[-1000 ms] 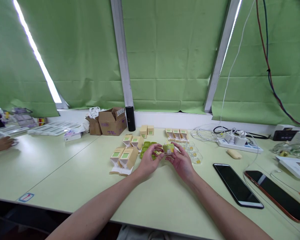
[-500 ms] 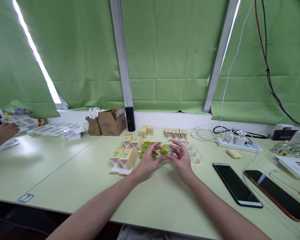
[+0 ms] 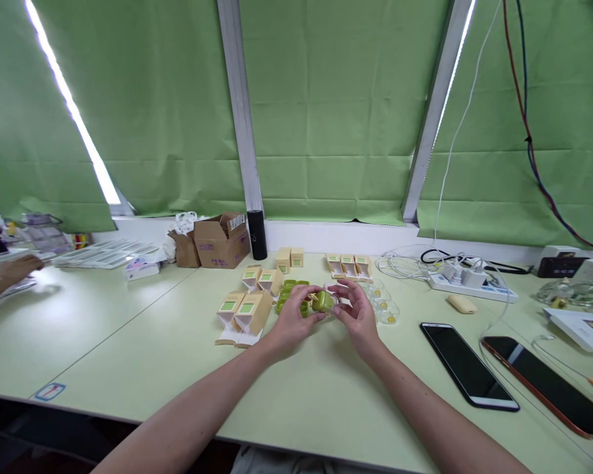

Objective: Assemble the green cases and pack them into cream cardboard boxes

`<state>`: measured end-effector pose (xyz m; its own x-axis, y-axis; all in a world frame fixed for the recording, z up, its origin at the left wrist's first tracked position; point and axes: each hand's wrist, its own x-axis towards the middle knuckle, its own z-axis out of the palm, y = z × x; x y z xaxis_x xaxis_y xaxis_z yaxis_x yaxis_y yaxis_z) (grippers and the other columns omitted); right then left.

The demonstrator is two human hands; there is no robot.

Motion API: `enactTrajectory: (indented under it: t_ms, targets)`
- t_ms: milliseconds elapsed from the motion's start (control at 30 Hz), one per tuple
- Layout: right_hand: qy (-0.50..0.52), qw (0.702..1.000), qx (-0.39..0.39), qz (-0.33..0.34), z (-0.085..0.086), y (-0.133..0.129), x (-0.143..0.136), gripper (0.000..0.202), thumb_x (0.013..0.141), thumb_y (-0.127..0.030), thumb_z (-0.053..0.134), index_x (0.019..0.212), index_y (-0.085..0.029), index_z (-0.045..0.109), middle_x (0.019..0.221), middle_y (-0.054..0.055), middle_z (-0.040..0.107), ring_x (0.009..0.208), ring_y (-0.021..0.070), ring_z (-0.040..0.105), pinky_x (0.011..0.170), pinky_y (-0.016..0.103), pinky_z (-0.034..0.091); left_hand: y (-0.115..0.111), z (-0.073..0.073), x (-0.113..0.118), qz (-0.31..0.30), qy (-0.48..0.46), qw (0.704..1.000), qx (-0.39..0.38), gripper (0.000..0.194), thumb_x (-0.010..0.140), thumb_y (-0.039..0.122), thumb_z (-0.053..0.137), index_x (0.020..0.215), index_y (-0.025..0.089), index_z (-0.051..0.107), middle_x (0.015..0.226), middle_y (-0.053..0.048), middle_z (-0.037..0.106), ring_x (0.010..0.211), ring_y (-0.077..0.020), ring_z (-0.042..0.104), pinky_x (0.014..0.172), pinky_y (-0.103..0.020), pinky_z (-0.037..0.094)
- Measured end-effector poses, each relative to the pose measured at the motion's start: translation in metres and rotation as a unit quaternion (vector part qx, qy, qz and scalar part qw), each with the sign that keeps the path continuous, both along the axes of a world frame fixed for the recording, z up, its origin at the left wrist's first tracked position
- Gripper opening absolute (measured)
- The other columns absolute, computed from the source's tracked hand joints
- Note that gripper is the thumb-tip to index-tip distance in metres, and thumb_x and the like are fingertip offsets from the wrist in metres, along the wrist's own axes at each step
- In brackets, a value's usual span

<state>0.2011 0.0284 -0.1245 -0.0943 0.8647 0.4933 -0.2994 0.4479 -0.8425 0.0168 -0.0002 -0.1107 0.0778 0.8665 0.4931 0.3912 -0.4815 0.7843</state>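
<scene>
A small green item [image 3: 322, 301] is held between my two hands above the table. My left hand [image 3: 297, 315] grips it from the left, thumb below and fingers above. From the right, my right hand [image 3: 356, 315] pinches its other side, where something clear shows. Green cups [image 3: 282, 297] stand behind my left hand, partly hidden. Clear cups with yellow bits [image 3: 386, 309] lie just right of my right hand. Cream boxes with green labels [image 3: 254, 311] stand to the left, with their white flaps open.
More cream boxes [image 3: 348, 265] stand at the back. A cardboard box [image 3: 222, 240] and black bottle [image 3: 257, 235] are by the wall. Phones [image 3: 467, 364], a power strip [image 3: 474, 287] and cables lie right. Another person's hand [image 3: 20, 266] is at far left.
The green item has turned and shifted slightly left between my hands. My right hand's fingers have moved a little to the left. The other person's hand has moved lower.
</scene>
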Motion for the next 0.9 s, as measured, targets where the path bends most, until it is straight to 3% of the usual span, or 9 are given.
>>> enactTrajectory:
  t_ms: [167,300,700,900]
  targets:
    - [0.008,0.995,-0.004,-0.097,0.005,0.004,0.006,0.045,0.074,-0.029,0.070,0.119,-0.025,0.066,0.108,0.008,0.071,0.097,0.0250,0.063,0.075,0.036,0.052,-0.002,0.001,-0.002,0.000,0.048,0.999,0.012,0.048,0.081,0.017,0.085,0.127,0.024,0.071,0.126,-0.012,0.060,0.121,-0.0294,0.060,0.113,-0.052,0.050]
    - [0.029,0.990,-0.009,-0.136,0.008,0.006,0.010,0.039,0.074,-0.030,0.069,0.113,-0.023,0.066,0.100,0.006,0.068,0.089,0.0225,0.060,0.074,0.035,0.049,-0.006,0.003,-0.001,-0.006,0.106,0.994,0.029,0.050,0.077,0.011,0.088,0.124,0.022,0.073,0.123,-0.011,0.066,0.126,-0.0308,0.055,0.113,-0.052,0.048]
    - [0.007,0.991,-0.015,-0.135,0.002,0.011,0.008,0.037,0.076,-0.034,0.068,0.111,-0.023,0.067,0.093,0.004,0.067,0.084,0.0212,0.059,0.077,0.036,0.049,-0.010,0.006,0.004,-0.004,0.275,0.961,0.015,0.046,0.075,0.027,0.090,0.118,0.019,0.077,0.110,-0.011,0.074,0.122,-0.0345,0.051,0.104,-0.048,0.051]
    - [0.016,0.992,-0.031,-0.124,0.003,0.008,0.006,0.036,0.075,-0.035,0.070,0.109,-0.023,0.067,0.091,0.003,0.067,0.081,0.0208,0.058,0.072,0.034,0.048,-0.012,0.008,0.005,-0.012,0.297,0.955,0.004,0.041,0.078,0.032,0.087,0.117,0.020,0.077,0.113,-0.012,0.074,0.122,-0.0352,0.049,0.104,-0.050,0.050]
